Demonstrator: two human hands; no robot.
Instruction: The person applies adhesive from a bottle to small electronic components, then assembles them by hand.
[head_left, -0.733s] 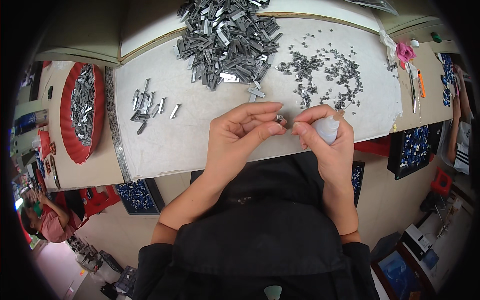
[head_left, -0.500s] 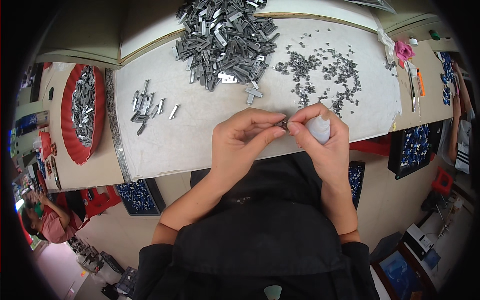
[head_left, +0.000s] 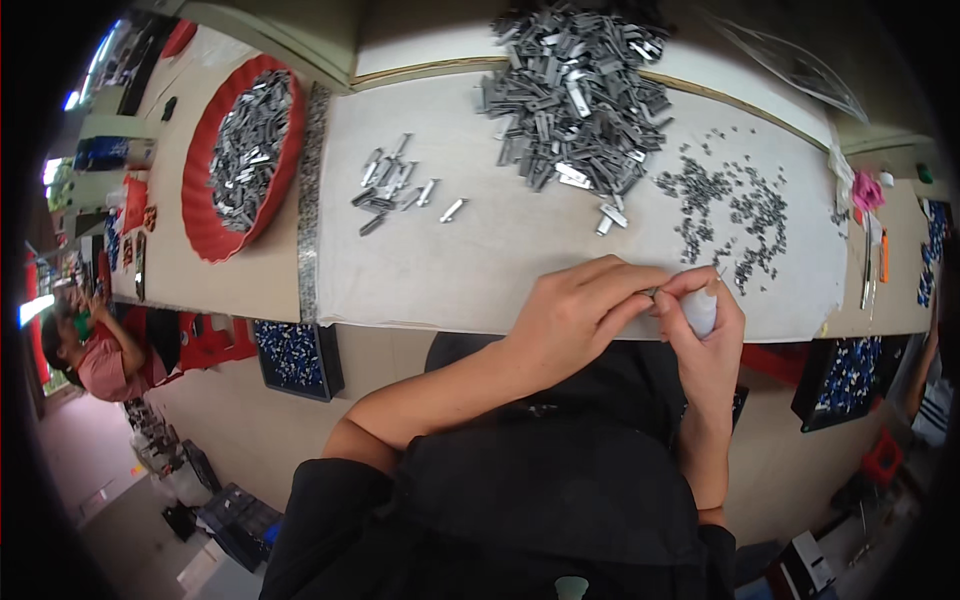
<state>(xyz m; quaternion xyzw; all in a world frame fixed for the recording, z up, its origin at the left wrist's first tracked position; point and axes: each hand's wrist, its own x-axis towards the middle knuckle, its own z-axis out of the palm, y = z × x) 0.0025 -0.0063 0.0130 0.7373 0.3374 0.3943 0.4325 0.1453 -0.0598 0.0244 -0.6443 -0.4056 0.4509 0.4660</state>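
Note:
Above the near edge of the white-covered table, my two hands meet at the fingertips. My left hand pinches a small dark metal piece, mostly hidden by the fingers. The thumb and forefinger of my right hand close in on the same piece. Tucked in that right hand is a white squeeze bottle with a thin tip pointing up. Many tiny metal bits lie scattered just beyond the right hand. A large heap of grey metal channel pieces rises farther back.
Several assembled-looking pieces lie at the left of the table. Farther left is a red scalloped bowl full of metal parts. Black trays of blue and white parts stand below table level. A person sits at far left.
The view has swung left, so the table and piles appear farther right. My hands stay together at the small metal piece, the bottle still in the right one.

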